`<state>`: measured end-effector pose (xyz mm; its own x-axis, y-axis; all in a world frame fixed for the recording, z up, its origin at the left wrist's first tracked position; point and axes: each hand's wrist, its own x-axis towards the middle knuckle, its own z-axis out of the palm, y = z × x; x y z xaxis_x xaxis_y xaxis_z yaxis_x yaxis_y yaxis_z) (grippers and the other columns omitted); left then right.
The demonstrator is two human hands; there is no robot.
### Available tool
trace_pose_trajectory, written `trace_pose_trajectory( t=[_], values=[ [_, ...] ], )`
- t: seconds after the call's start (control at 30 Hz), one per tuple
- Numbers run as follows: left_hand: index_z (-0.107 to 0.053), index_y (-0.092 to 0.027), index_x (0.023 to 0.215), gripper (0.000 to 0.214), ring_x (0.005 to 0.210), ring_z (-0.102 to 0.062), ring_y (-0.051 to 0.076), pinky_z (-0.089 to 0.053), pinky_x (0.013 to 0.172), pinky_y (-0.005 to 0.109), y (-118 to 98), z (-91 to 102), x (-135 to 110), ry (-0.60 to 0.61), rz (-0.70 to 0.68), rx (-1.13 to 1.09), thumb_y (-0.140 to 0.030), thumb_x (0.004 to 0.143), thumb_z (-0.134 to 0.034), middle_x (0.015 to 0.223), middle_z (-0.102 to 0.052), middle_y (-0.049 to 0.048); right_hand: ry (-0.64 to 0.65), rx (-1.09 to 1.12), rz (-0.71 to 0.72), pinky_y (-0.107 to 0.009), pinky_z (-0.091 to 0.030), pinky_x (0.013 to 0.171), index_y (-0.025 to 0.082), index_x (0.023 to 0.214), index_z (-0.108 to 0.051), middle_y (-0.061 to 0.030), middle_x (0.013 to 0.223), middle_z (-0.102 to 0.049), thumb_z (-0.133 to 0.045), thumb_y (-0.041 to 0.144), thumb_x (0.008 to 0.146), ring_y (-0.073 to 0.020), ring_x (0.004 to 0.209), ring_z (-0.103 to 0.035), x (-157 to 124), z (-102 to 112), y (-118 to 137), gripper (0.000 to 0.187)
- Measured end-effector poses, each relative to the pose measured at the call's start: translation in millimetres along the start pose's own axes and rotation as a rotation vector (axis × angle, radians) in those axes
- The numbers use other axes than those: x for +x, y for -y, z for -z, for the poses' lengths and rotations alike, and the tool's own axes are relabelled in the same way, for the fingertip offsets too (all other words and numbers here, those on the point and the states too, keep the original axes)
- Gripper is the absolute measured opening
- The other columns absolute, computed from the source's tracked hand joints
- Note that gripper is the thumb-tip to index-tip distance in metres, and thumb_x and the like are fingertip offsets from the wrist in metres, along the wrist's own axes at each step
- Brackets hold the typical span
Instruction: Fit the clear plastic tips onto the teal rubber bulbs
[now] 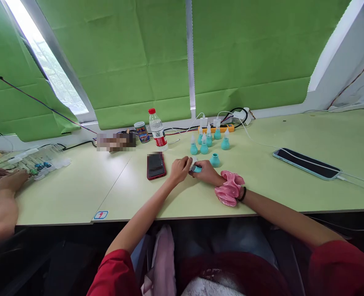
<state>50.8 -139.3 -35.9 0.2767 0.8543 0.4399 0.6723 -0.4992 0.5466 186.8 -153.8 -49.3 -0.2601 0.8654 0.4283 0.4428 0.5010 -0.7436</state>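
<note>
Teal bulb [196,168], small and rubbery, sits pinched between both hands near the middle of the pale green table [77,193]. The left hand [179,169] curls shut on its whitish end and the right hand [206,172] closes around its body. Just beyond lie a loose teal bulb base [214,160] and a cluster of capped ones [208,142]. A red phone [156,165] lies just left, and a co-worker's hand [11,181] rests far left.

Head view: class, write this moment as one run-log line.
left hand: on bulb; right hand: grips bulb; loose bulb: by right hand; phone: left of hands
</note>
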Motion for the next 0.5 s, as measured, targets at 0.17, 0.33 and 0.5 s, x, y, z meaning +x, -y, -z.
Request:
trace_pose_trajectory(
  t=[0.17, 0.33, 0.5],
  values=[
    [-0.054, -0.011, 0.063, 0.032, 0.051, -0.047, 0.008, -0.038, 0.052, 0.022, -1, -10.3, -1, 0.103, 0.033, -0.027, -0.034, 0.083, -0.045, 0.055, -0.050, -0.0022, 0.032, -0.045, 0.023, -0.020, -0.031, 0.044, 0.010, 0.053, -0.058, 0.0000, 0.047, -0.055, -0.055, 0.015, 0.056, -0.0100, 0.048, -0.046, -2, -2, 2, 0.007],
    [-0.055, -0.010, 0.091, 0.026, 0.068, -0.057, 0.012, -0.049, 0.059, 0.026, 5, -14.4, 2, 0.191, 0.133, -0.091, -0.033, 0.084, -0.046, 0.082, -0.057, 0.0014, 0.064, -0.029, 0.057, -0.020, -0.034, 0.043, 0.012, 0.049, -0.055, -0.0005, 0.045, -0.056, -0.052, 0.015, 0.060, -0.0095, 0.043, -0.047, -4, 0, 4, 0.012],
    [-0.052, -0.011, 0.101, 0.026, 0.079, -0.057, 0.015, -0.050, 0.067, 0.031, 10, -13.3, 7, 0.241, 0.203, -0.101, -0.031, 0.084, -0.047, 0.095, -0.056, 0.0048, 0.070, 0.005, 0.143, -0.021, -0.036, 0.045, 0.014, 0.049, -0.054, 0.0003, 0.046, -0.056, -0.053, 0.017, 0.063, -0.0093, 0.043, -0.048, -6, 2, 4, 0.014]
  ],
)
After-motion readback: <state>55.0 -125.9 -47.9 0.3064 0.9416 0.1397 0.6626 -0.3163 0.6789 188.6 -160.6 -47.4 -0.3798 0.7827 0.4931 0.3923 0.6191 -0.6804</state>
